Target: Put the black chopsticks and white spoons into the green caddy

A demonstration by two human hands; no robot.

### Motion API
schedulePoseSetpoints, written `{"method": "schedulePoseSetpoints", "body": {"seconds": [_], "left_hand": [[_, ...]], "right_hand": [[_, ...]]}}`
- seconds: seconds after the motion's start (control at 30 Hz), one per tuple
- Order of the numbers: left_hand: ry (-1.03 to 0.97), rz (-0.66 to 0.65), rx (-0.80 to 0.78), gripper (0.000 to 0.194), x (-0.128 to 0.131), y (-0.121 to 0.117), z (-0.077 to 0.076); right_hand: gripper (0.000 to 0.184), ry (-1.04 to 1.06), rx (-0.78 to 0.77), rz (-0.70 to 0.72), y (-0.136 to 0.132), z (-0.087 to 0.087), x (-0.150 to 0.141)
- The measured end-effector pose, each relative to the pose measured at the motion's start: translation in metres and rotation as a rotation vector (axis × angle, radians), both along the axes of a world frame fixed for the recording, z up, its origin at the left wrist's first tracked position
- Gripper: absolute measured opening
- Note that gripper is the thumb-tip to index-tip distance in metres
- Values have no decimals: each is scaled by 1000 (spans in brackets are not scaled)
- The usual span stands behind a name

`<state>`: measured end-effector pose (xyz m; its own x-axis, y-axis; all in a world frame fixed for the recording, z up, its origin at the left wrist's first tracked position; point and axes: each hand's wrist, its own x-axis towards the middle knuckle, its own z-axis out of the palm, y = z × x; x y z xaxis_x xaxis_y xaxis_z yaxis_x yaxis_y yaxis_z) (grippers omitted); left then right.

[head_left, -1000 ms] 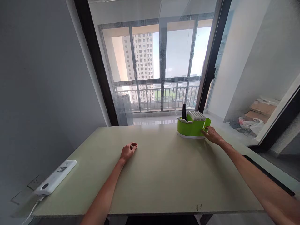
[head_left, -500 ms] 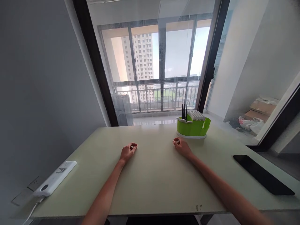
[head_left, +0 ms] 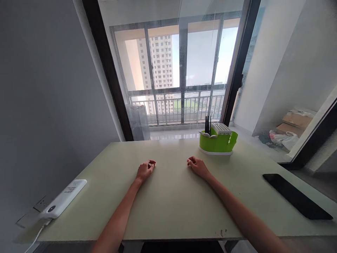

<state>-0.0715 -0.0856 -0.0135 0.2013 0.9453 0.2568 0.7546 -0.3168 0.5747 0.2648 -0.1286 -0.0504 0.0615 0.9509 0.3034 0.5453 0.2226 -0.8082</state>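
On the table (head_left: pixel 168 207) lie the left hand (head_left: pixel 145 170) and the right hand (head_left: pixel 199 167), both loosely curled. I cannot tell if their fingertips pinch anything. Just past the right hand, a green cutlery caddy (head_left: pixel 215 144) holds black chopsticks (head_left: pixel 206 124).

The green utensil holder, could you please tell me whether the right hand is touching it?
Apart: in the head view, a strip of tabletop shows between the right hand and the green utensil holder.
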Motion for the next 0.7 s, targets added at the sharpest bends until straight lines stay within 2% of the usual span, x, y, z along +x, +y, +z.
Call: {"method": "schedulePoseSetpoints", "body": {"seconds": [0.7], "left_hand": [[156,-88,83,27,10,-15,6]], "right_hand": [[33,2,11,5,0,-2,-1]]}}
